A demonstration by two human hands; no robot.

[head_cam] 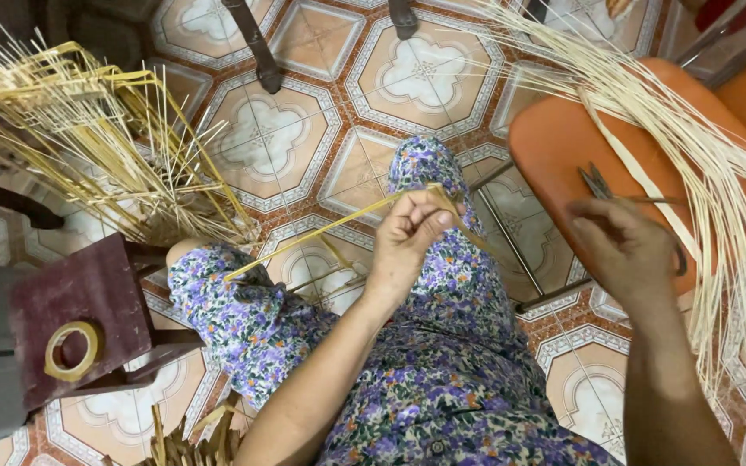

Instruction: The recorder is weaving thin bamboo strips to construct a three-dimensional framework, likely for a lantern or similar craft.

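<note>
The left hand (407, 237) is raised above the lap, over the knees of a person seated in a purple floral garment (442, 362). Its fingers are curled inward and pressed together, with the thumb closed against them, pinching a flat yellow cane strip (312, 237) near the strip's upper end. From the pinch the strip runs down and to the left, crossing above the patterned floor tiles (269, 138) and ending near the knee on that side. The right hand (623, 246) is held over the front edge of an orange stool (563, 138), well apart from the left hand. Its fingers are bent loosely downward; whether they grip anything cannot be told, since the fingertips are turned away from the camera. A pair of dark scissors (596, 183) lies on the stool seat just beside this hand. A long bundle of pale cane strands (692, 147) drapes across the stool and falls past the right forearm (the strands fan out toward the lower edge). At the left stands a partly woven frame of yellow strips (88, 129). Below it, a roll of tape (72, 349) rests on a dark red block (88, 293).
</note>
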